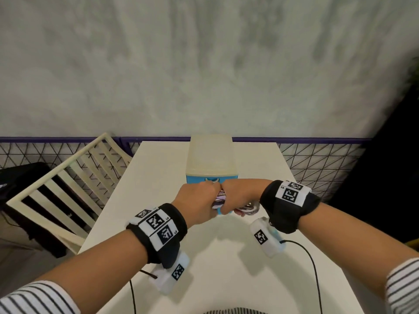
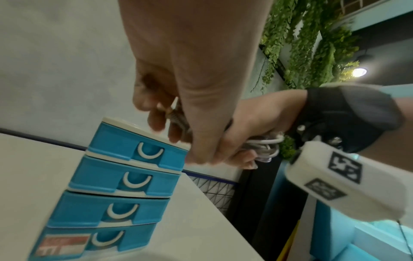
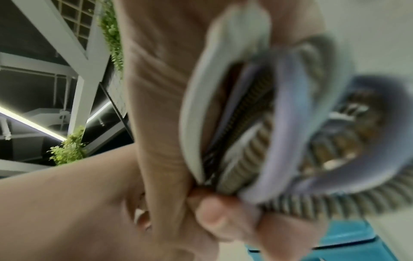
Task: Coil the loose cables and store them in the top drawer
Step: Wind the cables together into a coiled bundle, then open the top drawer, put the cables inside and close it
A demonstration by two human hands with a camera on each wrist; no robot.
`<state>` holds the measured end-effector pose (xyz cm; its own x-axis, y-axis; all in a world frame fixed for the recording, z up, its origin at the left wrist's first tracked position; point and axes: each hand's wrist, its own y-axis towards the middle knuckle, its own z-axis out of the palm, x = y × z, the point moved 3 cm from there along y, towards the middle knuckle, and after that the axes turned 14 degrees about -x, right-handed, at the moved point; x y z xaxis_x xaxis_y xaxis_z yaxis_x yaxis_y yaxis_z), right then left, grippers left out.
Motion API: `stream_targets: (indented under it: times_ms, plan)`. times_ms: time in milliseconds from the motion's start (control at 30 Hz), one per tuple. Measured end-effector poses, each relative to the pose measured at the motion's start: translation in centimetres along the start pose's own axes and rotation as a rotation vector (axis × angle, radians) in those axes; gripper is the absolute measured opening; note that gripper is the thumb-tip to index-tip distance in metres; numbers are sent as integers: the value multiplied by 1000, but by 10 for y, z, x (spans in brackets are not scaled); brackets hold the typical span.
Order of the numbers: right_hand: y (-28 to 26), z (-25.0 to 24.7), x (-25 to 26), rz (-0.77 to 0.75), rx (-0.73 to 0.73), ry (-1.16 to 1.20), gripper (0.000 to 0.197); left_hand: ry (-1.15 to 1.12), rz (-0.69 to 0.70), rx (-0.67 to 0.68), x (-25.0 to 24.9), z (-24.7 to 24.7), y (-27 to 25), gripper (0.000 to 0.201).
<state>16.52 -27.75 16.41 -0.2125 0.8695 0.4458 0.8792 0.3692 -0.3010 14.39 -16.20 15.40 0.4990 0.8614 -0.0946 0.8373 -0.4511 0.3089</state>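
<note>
Both hands together, clamped on the cable bundle.
I see left hand (image 1: pixel 197 201) and right hand (image 1: pixel 240 196) fisted around coiled cables (image 1: pixel 220 197), just above the closed top drawer (image 2: pixel 139 148) of the blue drawer unit (image 2: pixel 105 190) on the table (image 1: pixel 226 257).

Head view looks down from above; both wrist views look up close, sharing the cable bundle (image 3: pixel 279 123).

drawers (image 2: pixel 116 150) – blue, white handles | cables (image 3: pixel 290 123) – lilac, white, striped braid | sleeves (image 1: pixel 34 298) – black-white stripes
</note>
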Motion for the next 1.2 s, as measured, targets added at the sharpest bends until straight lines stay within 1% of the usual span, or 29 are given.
stream_targets:
  times_ms: [67,100,133,200,267,300,333,400,433,500,533,567,633,700,767,833,933,1000,1033,1100,1133,1167,1200]
  plan:
    - [0,2,-1,41,53,30,11,30,-4,26,-5,2,-2,46]
    - [1,3,0,60,87,56,11,56,-6,24,-6,3,-2,47]
    - [1,4,2,76,119,79,9,77,-8,9,-7,3,-1,44]
    - [3,7,5,89,158,118,7,86,-20,-39,-7,1,0,33]
    - [5,8,7,79,149,133,6,126,-39,-34,-6,1,0,24]
    - [5,8,9,60,127,118,10,159,-44,-5,-6,2,0,21]
    - [6,8,11,37,97,87,21,185,-51,28,-6,2,-1,20]
    - [7,9,12,-30,-8,-59,39,202,-73,75,-4,5,-1,19]
    - [6,11,13,-86,-122,-213,44,191,-92,85,-2,6,0,19]
    - [3,18,17,-202,-430,-574,51,164,-141,88,5,7,1,17]
    - [1,25,19,-231,-543,-703,56,157,-157,81,9,7,1,17]
    - [-2,31,19,-238,-612,-781,62,155,-163,77,13,6,1,17]
    - [-2,41,11,-267,-711,-827,71,145,-161,83,20,5,1,17]
    - [1,43,2,-335,-807,-808,62,93,-157,95,23,6,1,17]
    - [6,40,-6,-351,-848,-752,50,36,-147,89,24,7,0,17]
    - [8,36,-9,-334,-794,-637,42,1,-128,81,25,9,1,20]
    - [14,36,-13,-311,-614,-531,24,8,-91,89,28,13,2,20]
    - [16,32,-16,-287,-538,-481,22,-27,-110,126,33,16,1,23]
    - [16,29,-18,-269,-510,-433,22,-73,-137,176,38,18,1,32]
    - [18,23,-25,-235,-443,-331,21,-138,-152,269,50,15,1,67]
    - [19,20,-28,-222,-411,-306,22,-147,-154,282,56,11,2,80]
    - [23,18,-33,-204,-386,-291,23,-144,-165,280,61,5,4,85]
    - [28,17,-37,-181,-365,-283,23,-141,-169,268,65,0,6,81]
